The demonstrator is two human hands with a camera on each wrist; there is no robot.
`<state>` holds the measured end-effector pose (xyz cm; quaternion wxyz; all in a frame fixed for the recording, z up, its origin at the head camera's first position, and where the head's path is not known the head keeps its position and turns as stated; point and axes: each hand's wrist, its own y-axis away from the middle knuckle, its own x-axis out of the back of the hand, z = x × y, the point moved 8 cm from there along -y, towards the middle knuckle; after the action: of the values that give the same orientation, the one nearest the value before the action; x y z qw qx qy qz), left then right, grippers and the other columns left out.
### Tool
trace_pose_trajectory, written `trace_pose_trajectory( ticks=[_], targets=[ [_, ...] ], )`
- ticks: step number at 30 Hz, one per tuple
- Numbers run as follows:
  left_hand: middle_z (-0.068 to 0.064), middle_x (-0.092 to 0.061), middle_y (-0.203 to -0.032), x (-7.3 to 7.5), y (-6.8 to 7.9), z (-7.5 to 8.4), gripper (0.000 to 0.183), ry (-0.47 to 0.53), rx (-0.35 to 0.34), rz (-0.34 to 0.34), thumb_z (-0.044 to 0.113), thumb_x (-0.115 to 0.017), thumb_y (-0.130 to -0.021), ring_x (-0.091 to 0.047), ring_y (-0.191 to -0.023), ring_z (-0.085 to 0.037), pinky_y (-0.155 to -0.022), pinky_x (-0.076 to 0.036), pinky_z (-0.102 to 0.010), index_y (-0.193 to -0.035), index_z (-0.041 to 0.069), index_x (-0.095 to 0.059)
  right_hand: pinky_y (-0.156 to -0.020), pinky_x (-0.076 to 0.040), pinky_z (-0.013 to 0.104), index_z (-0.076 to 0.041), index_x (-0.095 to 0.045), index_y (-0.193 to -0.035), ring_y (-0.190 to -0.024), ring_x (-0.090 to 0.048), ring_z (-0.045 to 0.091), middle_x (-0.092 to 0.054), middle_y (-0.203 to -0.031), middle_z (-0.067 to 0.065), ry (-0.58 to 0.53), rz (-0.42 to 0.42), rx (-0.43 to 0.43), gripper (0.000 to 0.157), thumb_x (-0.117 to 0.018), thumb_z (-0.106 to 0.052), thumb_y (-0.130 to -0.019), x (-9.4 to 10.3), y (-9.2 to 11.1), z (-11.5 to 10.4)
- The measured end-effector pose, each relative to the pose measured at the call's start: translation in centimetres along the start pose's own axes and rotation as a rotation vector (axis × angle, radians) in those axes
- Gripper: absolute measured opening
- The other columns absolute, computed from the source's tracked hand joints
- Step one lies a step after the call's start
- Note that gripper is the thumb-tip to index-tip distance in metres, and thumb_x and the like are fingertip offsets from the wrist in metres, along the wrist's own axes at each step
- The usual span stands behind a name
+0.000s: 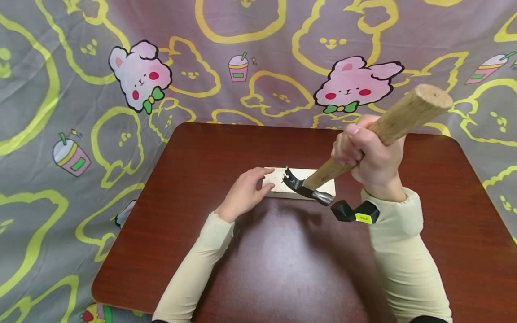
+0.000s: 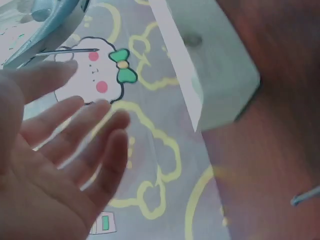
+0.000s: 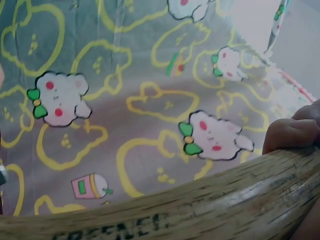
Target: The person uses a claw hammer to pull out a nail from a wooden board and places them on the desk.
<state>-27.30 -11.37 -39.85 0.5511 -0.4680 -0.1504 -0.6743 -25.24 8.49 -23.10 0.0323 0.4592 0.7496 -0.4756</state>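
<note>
My right hand (image 1: pixel 373 157) grips a claw hammer by its wooden handle (image 1: pixel 404 116), raised with the butt end up. The hammer head (image 1: pixel 307 188) hangs over a pale wooden block (image 1: pixel 323 187), its claw toward the left. In the left wrist view a thin nail (image 2: pixel 70 51) juts from the shiny hammer head (image 2: pixel 45 30). Beside the block's left end is my left hand (image 1: pixel 244 193), fingers apart and holding nothing; thumb and forefinger overlap the block's edge. The right wrist view has the handle (image 3: pixel 200 205) across its bottom, with fingers (image 3: pixel 292 135) around it.
The block lies on a brown table (image 1: pixel 181 179) with rounded corners. A patterned cloth (image 1: pixel 282 58) hangs behind and to the left. At the left wrist view's lower right edge is a thin metal tip (image 2: pixel 305 196). A black device (image 1: pixel 355 211) sits at the right wrist.
</note>
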Motion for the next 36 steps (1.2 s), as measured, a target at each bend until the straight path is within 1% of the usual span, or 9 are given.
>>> trace_pose_trajectory(
  ticks=[3, 5, 8, 10, 12, 22, 27, 33, 36],
  targets=[
    [-0.01, -0.069, -0.107, -0.3, 0.9, 0.8, 0.038, 0.101, -0.065, 0.021, 0.014, -0.07, -0.087, -0.061, -0.082, -0.022, -0.075, -0.051, -0.036, -0.124, 0.005, -0.064, -0.034, -0.019, 0.03, 0.006, -0.037, -0.055, -0.036, -0.024, 0.016, -0.025, -0.043, 0.005, -0.037, -0.045, -0.027, 0.028, -0.042, 0.016, -0.08, -0.7, 0.4, -0.2],
    [-0.01, -0.07, -0.108, -0.5, 1.3, 1.3, 0.037, 0.149, -0.098, 0.027, 0.012, -0.071, -0.086, -0.064, -0.085, -0.021, -0.073, -0.052, -0.035, -0.122, 0.004, -0.064, -0.033, -0.02, 0.03, 0.007, -0.041, -0.056, -0.035, -0.025, 0.016, -0.025, -0.043, 0.005, -0.044, -0.072, -0.033, 0.027, -0.044, 0.015, -0.082, -1.1, 0.7, -0.3],
    [-0.008, -0.07, -0.115, -0.8, 1.7, 2.0, 0.035, 0.171, -0.138, 0.036, 0.012, -0.071, -0.086, -0.066, -0.099, -0.019, -0.083, -0.054, -0.033, -0.12, 0.005, -0.066, -0.033, -0.021, 0.03, 0.007, -0.045, -0.057, -0.036, -0.027, 0.016, -0.026, -0.044, 0.005, -0.045, -0.101, -0.037, 0.028, -0.04, 0.016, -0.083, -1.4, 1.0, -0.5],
    [-0.007, -0.07, -0.114, -0.9, 1.9, 2.4, 0.033, 0.17, -0.157, 0.042, 0.011, -0.072, -0.085, -0.066, -0.103, -0.018, -0.087, -0.054, -0.031, -0.118, 0.005, -0.067, -0.033, -0.022, 0.03, 0.006, -0.046, -0.057, -0.036, -0.027, 0.016, -0.027, -0.044, 0.004, -0.041, -0.116, -0.037, 0.028, -0.039, 0.016, -0.083, -1.6, 1.1, -0.7],
    [-0.008, -0.071, -0.112, -1.0, 2.0, 2.8, 0.032, 0.167, -0.166, 0.046, 0.01, -0.072, -0.084, -0.067, -0.103, -0.019, -0.089, -0.053, -0.03, -0.116, 0.005, -0.068, -0.033, -0.023, 0.029, 0.007, -0.047, -0.058, -0.036, -0.028, 0.016, -0.028, -0.044, 0.005, -0.042, -0.125, -0.034, 0.028, -0.039, 0.016, -0.083, -1.7, 1.2, -0.8],
    [-0.008, -0.071, -0.11, -1.3, 2.1, 3.3, 0.029, 0.149, -0.149, 0.028, 0.007, -0.072, -0.082, -0.067, -0.103, -0.02, -0.089, -0.054, -0.032, -0.112, 0.005, -0.069, -0.033, -0.023, 0.029, 0.008, -0.05, -0.061, -0.037, -0.029, 0.016, -0.029, -0.044, 0.005, -0.085, -0.157, -0.035, 0.026, -0.039, 0.018, -0.083, -2.0, 1.5, -0.9],
    [-0.009, -0.072, -0.109, -1.3, 2.0, 3.5, 0.029, 0.151, -0.153, 0.037, 0.007, -0.072, -0.082, -0.067, -0.102, -0.021, -0.089, -0.054, -0.032, -0.111, 0.004, -0.07, -0.033, -0.022, 0.028, 0.008, -0.049, -0.062, -0.037, -0.029, 0.016, -0.029, -0.045, 0.005, -0.09, -0.161, -0.033, 0.025, -0.039, 0.018, -0.083, -2.0, 1.5, -1.0],
    [-0.008, -0.073, -0.103, -1.4, 2.0, 3.6, 0.022, 0.167, -0.153, 0.036, 0.005, -0.071, -0.083, -0.068, -0.094, -0.019, -0.083, -0.056, -0.029, -0.105, 0.003, -0.071, -0.032, -0.022, 0.028, 0.008, -0.051, -0.063, -0.036, -0.029, 0.016, -0.029, -0.044, 0.005, -0.075, -0.157, -0.036, 0.025, -0.038, 0.018, -0.082, -1.8, 1.4, -1.0],
    [-0.008, -0.073, -0.099, -1.5, 1.9, 3.7, 0.017, 0.18, -0.165, 0.037, 0.004, -0.069, -0.084, -0.068, -0.091, -0.019, -0.08, -0.057, -0.03, -0.101, 0.003, -0.071, -0.032, -0.023, 0.029, 0.007, -0.051, -0.063, -0.036, -0.03, 0.016, -0.03, -0.044, 0.006, -0.069, -0.153, -0.041, 0.026, -0.038, 0.018, -0.082, -1.7, 1.3, -0.9]
  ],
)
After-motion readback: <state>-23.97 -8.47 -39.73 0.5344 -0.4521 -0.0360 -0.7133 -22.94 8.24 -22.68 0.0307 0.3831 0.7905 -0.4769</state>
